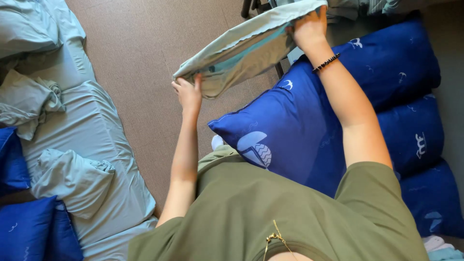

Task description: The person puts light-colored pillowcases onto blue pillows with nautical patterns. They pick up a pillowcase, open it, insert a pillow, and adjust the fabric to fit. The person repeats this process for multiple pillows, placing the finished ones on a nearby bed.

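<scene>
Two hands hold one pale blue-green pillowcase [241,53] up over the carpet. Left hand [187,93] clenched on its lower corner; crumpled matching pillowcases [72,179] on the bed well to that hand's left. Right hand [309,28] gripping the upper edge; dark blue pillows [309,125] stacked just below it.

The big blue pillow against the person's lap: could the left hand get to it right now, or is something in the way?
Probably not at once. The left hand is gripping one end of the pale blue pillowcase, so it is occupied. The blue pillow lies just beside that arm with nothing between them, so once the hand lets go the way looks free.
</scene>
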